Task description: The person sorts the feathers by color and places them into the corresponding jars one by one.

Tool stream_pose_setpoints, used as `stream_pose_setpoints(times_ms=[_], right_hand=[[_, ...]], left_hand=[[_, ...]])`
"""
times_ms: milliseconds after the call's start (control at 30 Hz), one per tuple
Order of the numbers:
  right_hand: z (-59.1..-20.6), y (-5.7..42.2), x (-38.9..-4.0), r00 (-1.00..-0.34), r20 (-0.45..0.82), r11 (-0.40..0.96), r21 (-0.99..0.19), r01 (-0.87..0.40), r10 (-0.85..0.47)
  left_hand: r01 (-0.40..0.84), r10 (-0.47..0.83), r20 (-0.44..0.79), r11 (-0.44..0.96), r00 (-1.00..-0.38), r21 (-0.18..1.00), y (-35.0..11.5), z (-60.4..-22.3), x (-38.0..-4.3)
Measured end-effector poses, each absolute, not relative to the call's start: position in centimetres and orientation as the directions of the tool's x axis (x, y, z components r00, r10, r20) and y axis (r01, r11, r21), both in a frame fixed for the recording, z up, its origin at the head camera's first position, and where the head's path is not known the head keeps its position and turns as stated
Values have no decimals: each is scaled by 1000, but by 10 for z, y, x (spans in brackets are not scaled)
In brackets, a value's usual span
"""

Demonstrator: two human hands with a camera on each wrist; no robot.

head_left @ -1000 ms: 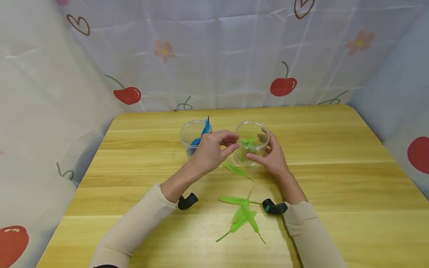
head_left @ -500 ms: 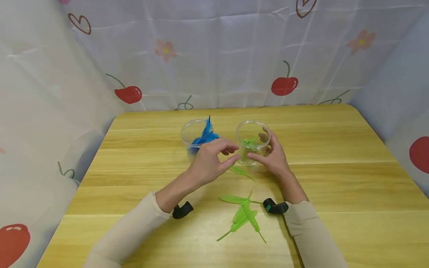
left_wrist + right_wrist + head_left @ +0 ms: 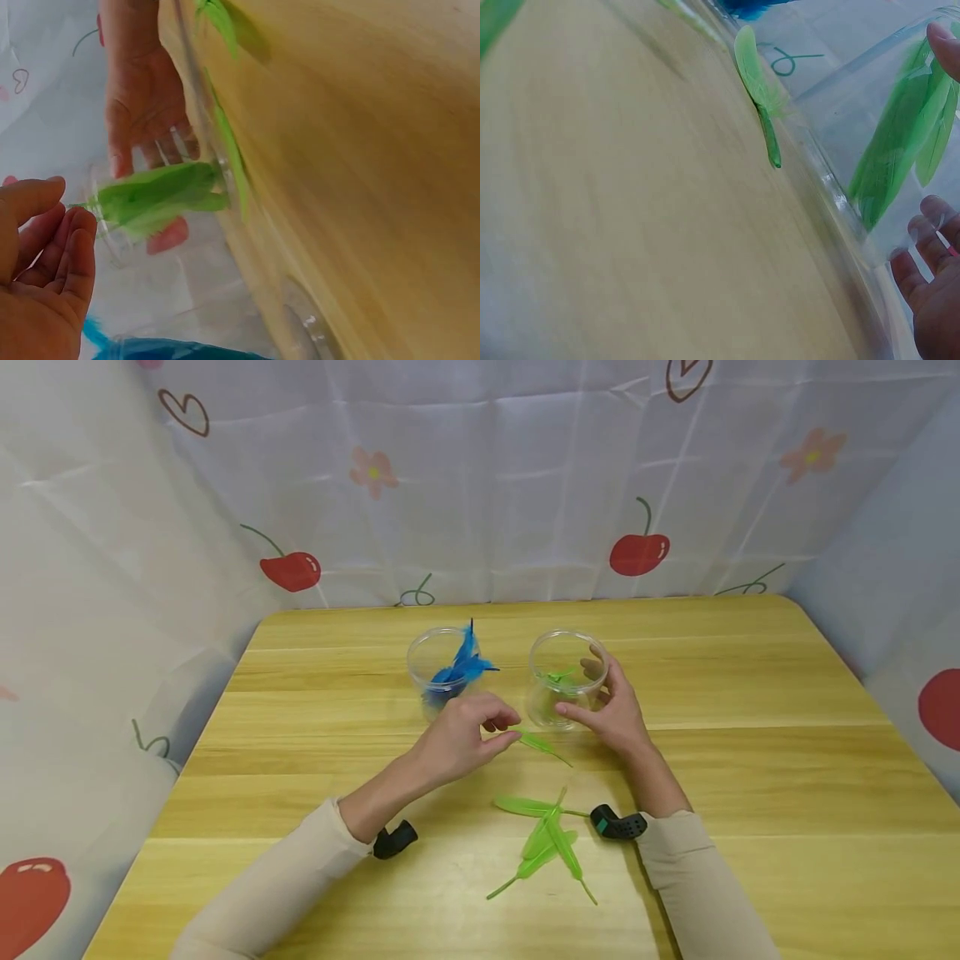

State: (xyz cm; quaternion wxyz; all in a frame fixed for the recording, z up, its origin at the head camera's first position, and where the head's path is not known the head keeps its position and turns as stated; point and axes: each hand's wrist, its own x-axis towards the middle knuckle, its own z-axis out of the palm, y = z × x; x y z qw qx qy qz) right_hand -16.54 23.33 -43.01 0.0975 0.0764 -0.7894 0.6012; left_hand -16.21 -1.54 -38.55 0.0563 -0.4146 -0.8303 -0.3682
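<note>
My right hand (image 3: 621, 714) holds a clear plastic cup (image 3: 542, 708) upright on the table, thumb in front and fingers behind. Green feathers (image 3: 900, 127) stand inside it, tips near the rim. My left hand (image 3: 465, 737) hovers to the cup's left, its fingers loosely bent with a gap to the thumb and nothing between them. In the left wrist view, the fingertips (image 3: 84, 221) overlap the feather stems at the cup's mouth. Just in front of the cup lies a single green feather (image 3: 546, 747), close to the left fingertips. Several more green feathers (image 3: 553, 839) lie crossed nearer the person.
A second clear cup (image 3: 417, 685) stands at the left with blue feathers (image 3: 463, 667), some poking above its rim. Black wrist devices (image 3: 617, 823) sit at both sleeves. Behind the wooden table (image 3: 750, 693) hangs a patterned curtain (image 3: 480, 485).
My left hand has let go of a green feather at the right cup and drawn back down and left, toward the single feather. The right hand keeps its grip on the cup.
</note>
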Motion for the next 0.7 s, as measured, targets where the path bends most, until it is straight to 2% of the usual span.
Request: stream_pose_setpoints(times_ms=[433, 700], right_hand=[[-430, 235, -166, -971, 240, 262, -937, -232, -4], [-431, 235, -167, -971, 237, 263, -937, -231, -8]], left_hand=[[595, 637, 159, 562, -754, 574, -17, -409, -179], [553, 605, 97, 636, -791, 539, -11, -421, -189]])
